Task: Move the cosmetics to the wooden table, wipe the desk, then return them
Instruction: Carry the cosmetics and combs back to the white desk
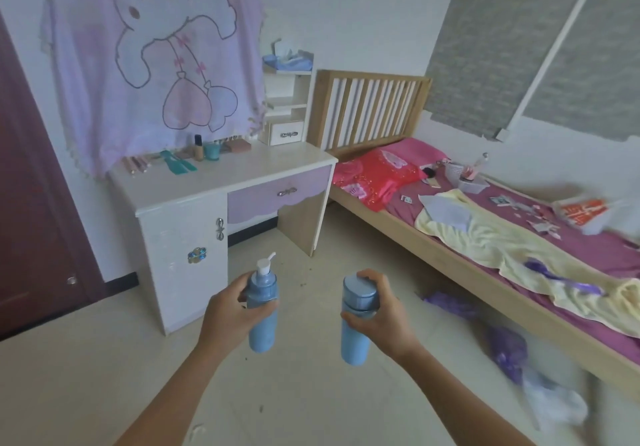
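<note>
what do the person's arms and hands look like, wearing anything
Both forearms are bare right down to the bottom edge of the picture; no sleeves show. The left hand and right hand wear no gloves, and no rings, watch or bracelet are visible. Fingernails look short and unpainted, though blur limits detail.

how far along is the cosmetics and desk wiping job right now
Unclear which leg this is. In hand: the left hand holds a blue pump bottle and the right hand a blue capped bottle, both off the desk. Left: small cosmetics lie along the desk's back edge. No cloth or wooden table shows, so wiping can't be judged.
</note>
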Demonstrator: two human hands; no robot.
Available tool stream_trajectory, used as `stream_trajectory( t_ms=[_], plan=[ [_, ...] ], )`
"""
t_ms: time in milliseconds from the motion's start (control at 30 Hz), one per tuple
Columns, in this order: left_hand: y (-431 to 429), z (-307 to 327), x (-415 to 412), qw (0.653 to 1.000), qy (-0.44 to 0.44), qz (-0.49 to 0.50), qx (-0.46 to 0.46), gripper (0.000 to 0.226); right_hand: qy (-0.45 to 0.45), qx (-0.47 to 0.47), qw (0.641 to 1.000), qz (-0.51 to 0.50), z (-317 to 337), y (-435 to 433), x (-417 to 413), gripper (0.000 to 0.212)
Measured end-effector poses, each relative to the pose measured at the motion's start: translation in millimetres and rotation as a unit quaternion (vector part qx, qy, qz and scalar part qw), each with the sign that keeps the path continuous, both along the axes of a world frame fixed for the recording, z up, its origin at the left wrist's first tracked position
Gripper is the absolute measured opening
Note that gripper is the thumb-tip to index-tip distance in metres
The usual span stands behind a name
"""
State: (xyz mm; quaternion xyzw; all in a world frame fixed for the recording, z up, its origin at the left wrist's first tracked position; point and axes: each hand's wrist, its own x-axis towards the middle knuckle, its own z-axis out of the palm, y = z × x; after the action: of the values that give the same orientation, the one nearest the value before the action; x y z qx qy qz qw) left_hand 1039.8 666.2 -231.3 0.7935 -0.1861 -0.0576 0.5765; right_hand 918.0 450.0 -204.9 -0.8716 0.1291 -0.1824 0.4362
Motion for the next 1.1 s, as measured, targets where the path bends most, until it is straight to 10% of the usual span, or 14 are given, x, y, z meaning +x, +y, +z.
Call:
stream_trajectory(
  t_ms=[1100],
  plan=[
    [-282,-17,340,0.984,0.032,0.163,0.063,0.037,0.028,0.086,0.992,0.09,-35,-324,417,0.066]
  ],
)
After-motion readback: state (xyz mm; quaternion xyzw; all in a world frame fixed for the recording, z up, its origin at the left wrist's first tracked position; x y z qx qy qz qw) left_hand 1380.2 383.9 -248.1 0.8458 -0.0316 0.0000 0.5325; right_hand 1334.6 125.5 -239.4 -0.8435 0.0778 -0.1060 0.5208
